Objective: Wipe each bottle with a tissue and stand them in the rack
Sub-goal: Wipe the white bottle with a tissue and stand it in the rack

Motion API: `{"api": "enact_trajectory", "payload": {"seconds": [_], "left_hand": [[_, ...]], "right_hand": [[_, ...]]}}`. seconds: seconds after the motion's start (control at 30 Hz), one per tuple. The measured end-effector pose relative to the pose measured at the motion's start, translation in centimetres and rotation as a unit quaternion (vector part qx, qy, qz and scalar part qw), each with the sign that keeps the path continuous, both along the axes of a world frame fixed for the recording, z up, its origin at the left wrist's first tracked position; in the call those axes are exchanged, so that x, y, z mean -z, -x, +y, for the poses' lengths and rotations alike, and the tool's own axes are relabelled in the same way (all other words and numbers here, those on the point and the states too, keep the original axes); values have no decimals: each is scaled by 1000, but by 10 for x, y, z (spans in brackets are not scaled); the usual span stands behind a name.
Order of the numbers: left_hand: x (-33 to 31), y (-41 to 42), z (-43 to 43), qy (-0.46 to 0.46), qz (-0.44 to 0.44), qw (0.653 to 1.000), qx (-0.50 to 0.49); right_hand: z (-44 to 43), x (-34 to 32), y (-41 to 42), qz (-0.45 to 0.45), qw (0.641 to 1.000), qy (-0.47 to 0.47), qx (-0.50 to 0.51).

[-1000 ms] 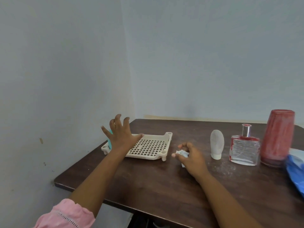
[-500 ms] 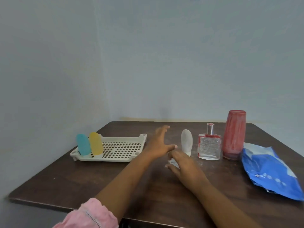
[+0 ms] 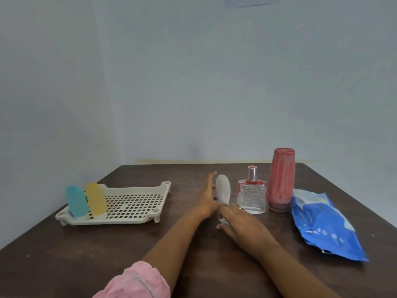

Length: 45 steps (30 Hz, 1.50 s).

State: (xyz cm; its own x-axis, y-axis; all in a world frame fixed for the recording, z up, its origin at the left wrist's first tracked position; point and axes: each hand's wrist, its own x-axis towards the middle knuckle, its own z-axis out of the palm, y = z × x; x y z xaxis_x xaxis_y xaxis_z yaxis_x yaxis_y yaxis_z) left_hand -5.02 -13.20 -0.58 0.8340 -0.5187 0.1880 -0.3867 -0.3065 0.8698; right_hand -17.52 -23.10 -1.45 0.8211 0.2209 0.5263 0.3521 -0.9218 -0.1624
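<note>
- The white bottle (image 3: 223, 191) stands upright on the desk (image 3: 64, 254), near its middle and just left of the other loose bottles.
- The left grip (image 3: 207, 196) lies against that bottle's left side, its fingers straight and spread wide with nothing held. Whether the skin touches the plastic, I cannot tell.
- The right grip (image 3: 240, 224) rests on the desk just in front of the white bottle, fingers curled around a crumpled white tissue (image 3: 222, 220).
- To the right of the white bottle stands a clear perfume bottle (image 3: 251, 195) with red trim and a silver spray top. Beside that stands a tall red bottle (image 3: 281, 179).
- The cream rack (image 3: 165, 186), a perforated tray, sits well apart on the left of the desk.
- A teal bottle (image 3: 76, 201) and a yellow bottle (image 3: 96, 197) stand side by side at the rack's left end.
- A blue packet (image 3: 324, 224) lies flat at the right edge of the desk, near the red bottle.
- A pink sleeve (image 3: 137, 282) covers the upper left arm at the bottom of the view.
</note>
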Motion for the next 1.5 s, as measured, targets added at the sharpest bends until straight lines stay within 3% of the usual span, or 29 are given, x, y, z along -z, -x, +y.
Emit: {"api": "enact_trajectory", "payload": {"seconds": [0.33,0.6,0.87,0.97,1.2,1.5], "left_hand": [[6,-2,23,-23,-49,998,-28],[10,-5,59,44,15,998,-46],[14,-18,65,147,127,981,-26],[16,-22,67,197,168,966,-18],[11,-19,62,288,205,935,-13],[-6,5,52,482,306,809,-140]], "right_hand": [[-2,4,-5,-1,998,-56,14],[7,5,-11,8,958,-280,56],[15,0,-39,47,934,-349,61],[27,0,-55,37,906,-416,63],[39,5,-58,20,885,-464,37],[56,8,-53,41,880,-473,-11]]}}
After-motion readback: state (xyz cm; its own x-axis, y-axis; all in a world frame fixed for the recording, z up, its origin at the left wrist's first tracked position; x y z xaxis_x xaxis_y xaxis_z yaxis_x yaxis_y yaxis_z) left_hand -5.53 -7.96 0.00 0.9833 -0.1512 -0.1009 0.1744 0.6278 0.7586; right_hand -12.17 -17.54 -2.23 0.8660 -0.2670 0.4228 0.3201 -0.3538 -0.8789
